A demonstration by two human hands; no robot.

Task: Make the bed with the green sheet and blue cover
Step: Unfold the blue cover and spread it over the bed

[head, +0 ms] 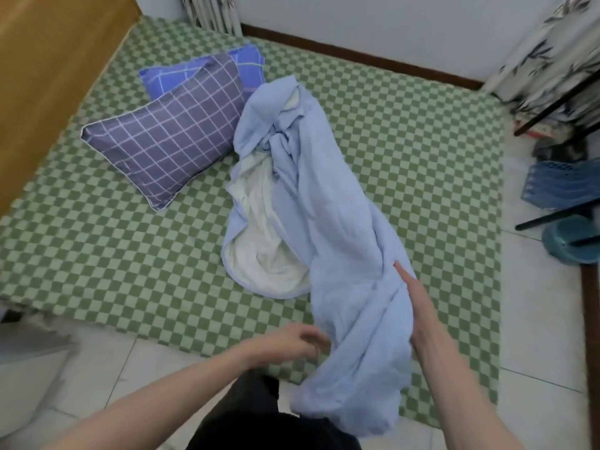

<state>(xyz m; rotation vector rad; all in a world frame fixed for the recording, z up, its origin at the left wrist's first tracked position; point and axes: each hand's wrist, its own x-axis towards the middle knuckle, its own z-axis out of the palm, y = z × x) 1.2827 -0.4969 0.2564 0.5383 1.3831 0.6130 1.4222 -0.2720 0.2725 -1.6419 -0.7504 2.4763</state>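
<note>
Head view. The green sheet (406,151) already lies flat over the bed; the blue cover (331,222) lies on it as a twisted rope running from beside the two pillows (162,144) to the near edge, where its end hangs over toward the floor. White lining shows in an open fold at its left. The step in hand appears to be untwisting and spreading the cover. To do this well, find two adjacent corners or one hem first, grip each separately, and draw them apart before lifting, so the twist unwinds rather than tightens; keep the sheet undisturbed. The right hand (412,306) rests extended against the cover's right flank, fingers straight, gripping nothing. The left hand (292,342), blurred, reaches toward the cover with fingers loosely curled; whether it touches cloth cannot be told. The hands are apart, with the cover between them.
</note>
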